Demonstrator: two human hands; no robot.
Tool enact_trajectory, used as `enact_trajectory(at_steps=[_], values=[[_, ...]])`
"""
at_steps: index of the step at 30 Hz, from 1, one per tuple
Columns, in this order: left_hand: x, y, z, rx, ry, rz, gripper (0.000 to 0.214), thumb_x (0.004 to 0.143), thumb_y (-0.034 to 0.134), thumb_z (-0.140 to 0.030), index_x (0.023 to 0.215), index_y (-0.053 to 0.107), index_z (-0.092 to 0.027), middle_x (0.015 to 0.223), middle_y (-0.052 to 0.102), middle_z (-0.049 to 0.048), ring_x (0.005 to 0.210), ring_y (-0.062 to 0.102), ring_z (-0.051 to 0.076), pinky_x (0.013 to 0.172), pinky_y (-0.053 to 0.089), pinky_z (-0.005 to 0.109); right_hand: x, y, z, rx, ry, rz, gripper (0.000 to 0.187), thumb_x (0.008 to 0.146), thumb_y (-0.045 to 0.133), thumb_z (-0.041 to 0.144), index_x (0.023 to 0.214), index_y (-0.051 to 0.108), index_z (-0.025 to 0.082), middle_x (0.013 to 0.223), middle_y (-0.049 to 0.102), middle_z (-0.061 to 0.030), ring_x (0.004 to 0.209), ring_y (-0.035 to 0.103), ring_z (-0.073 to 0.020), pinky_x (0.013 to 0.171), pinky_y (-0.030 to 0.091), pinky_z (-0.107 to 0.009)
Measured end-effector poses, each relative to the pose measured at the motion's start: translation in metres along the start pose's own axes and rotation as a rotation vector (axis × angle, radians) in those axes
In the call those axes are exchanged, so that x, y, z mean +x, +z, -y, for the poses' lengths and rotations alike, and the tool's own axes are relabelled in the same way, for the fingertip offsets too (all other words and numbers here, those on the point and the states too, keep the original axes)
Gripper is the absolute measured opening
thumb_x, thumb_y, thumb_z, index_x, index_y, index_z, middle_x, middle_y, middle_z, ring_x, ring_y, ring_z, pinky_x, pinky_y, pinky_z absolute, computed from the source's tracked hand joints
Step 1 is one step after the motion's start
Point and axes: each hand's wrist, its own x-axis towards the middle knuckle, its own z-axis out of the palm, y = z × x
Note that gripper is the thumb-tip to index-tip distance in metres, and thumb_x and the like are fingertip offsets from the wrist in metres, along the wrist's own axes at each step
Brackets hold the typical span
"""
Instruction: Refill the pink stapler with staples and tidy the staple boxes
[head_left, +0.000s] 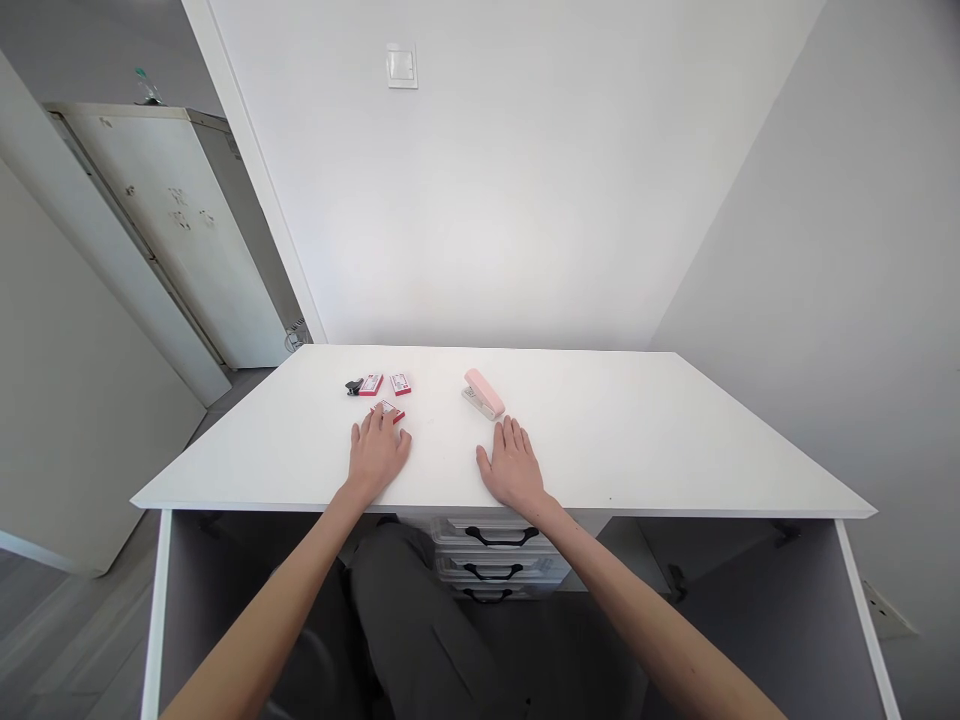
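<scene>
My left hand (pixel 377 452) lies flat on the white desk (pixel 675 440), fingers stretched out, with its fingertips touching a small red and white box (pixel 391 409). Two more red and white boxes (pixel 371 384) (pixel 400 383) lie just beyond it, with a small black clip (pixel 353 386) at their left. My right hand (pixel 514 466) rests flat on the desk, fingers spread, holding nothing. Just past its fingertips lies a pink stapler (pixel 482 393).
A white wall rises behind the desk with a switch plate (pixel 401 66). Under the desk stand stacked clear drawers with black handles (pixel 499 555). A doorway and a white cabinet (pixel 180 230) are at the left.
</scene>
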Motion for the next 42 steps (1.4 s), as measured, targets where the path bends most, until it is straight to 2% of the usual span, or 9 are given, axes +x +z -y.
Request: enact_trajectory(at_steps=[11,16,21,25,28,34,36,38,42], values=[[0.001,0.002,0.001,0.01,0.011,-0.02,0.053,0.102,0.041,-0.03,0.149,0.054,-0.009,0.168,0.044,0.0229,0.156,0.042,0.038,0.127,0.033,0.062,-0.001,-0.004,-0.003,-0.005,-0.001,0.016,0.079,0.111,0.027,0.049,0.168,0.027,-0.006,0.179,0.016,-0.0228,0.169,0.013,-0.0319,0.137,0.008,-0.044],[0.001,0.008,0.003,0.005,0.021,-0.062,0.053,0.102,0.042,-0.031,0.148,0.054,-0.008,0.166,0.044,0.0273,0.153,0.045,0.04,0.126,0.034,0.061,-0.001,-0.003,-0.005,-0.005,-0.006,0.017,0.078,0.111,0.028,0.049,0.168,0.028,-0.005,0.179,0.017,-0.0228,0.169,0.013,-0.0325,0.137,0.008,-0.043],[0.002,0.013,0.006,0.017,-0.007,-0.094,0.062,0.101,0.045,-0.034,0.154,0.046,-0.003,0.166,0.04,0.0325,0.15,0.048,0.043,0.122,0.038,0.059,-0.001,-0.003,-0.005,-0.004,-0.003,0.019,0.078,0.112,0.028,0.049,0.167,0.029,-0.005,0.179,0.017,-0.0234,0.169,0.013,-0.033,0.137,0.009,-0.044],[0.002,0.014,0.008,0.023,0.02,-0.095,0.058,0.101,0.043,-0.034,0.151,0.051,-0.007,0.165,0.043,0.0297,0.151,0.046,0.042,0.122,0.038,0.059,-0.002,-0.007,-0.003,0.032,0.005,0.017,0.075,0.111,0.032,0.048,0.167,0.033,-0.002,0.179,0.019,-0.0229,0.168,0.015,-0.0331,0.137,0.012,-0.045],[0.001,0.012,0.008,0.016,0.069,-0.091,0.053,0.101,0.043,-0.032,0.148,0.056,-0.009,0.164,0.046,0.027,0.15,0.048,0.04,0.122,0.04,0.057,-0.005,-0.009,-0.003,0.078,0.015,-0.008,0.071,0.11,0.036,0.047,0.166,0.037,0.003,0.179,0.018,-0.022,0.168,0.017,-0.0344,0.136,0.017,-0.048],[-0.001,0.012,0.008,0.014,0.149,-0.088,0.05,0.102,0.041,-0.029,0.147,0.058,-0.012,0.163,0.049,0.0236,0.147,0.052,0.038,0.121,0.043,0.056,0.005,-0.007,-0.012,0.164,-0.003,-0.067,0.06,0.107,0.048,0.05,0.163,0.049,0.028,0.182,0.013,-0.013,0.164,0.026,-0.0422,0.128,0.032,-0.06],[-0.001,0.013,0.007,0.015,0.153,-0.085,0.051,0.103,0.042,-0.029,0.147,0.058,-0.011,0.164,0.048,0.0241,0.147,0.051,0.039,0.121,0.042,0.056,0.013,-0.006,-0.017,0.187,-0.027,-0.083,0.06,0.106,0.053,0.049,0.162,0.051,0.028,0.181,0.017,-0.0135,0.162,0.031,-0.0412,0.126,0.035,-0.058],[-0.002,0.013,0.006,0.009,0.15,-0.079,0.051,0.103,0.042,-0.029,0.148,0.058,-0.011,0.164,0.048,0.0242,0.148,0.051,0.039,0.122,0.042,0.056,0.021,-0.007,-0.021,0.2,-0.061,-0.095,0.059,0.105,0.054,0.047,0.159,0.055,0.025,0.177,0.029,-0.0152,0.16,0.035,-0.0386,0.126,0.036,-0.056],[-0.004,0.014,0.004,0.006,0.151,-0.078,0.05,0.104,0.042,-0.028,0.149,0.058,-0.011,0.165,0.048,0.0232,0.148,0.051,0.039,0.123,0.041,0.055,0.02,-0.009,-0.024,0.315,-0.039,-0.094,0.049,0.107,0.048,0.047,0.15,0.064,0.029,0.169,0.042,-0.0107,0.149,0.052,-0.0322,0.117,0.05,-0.051]])
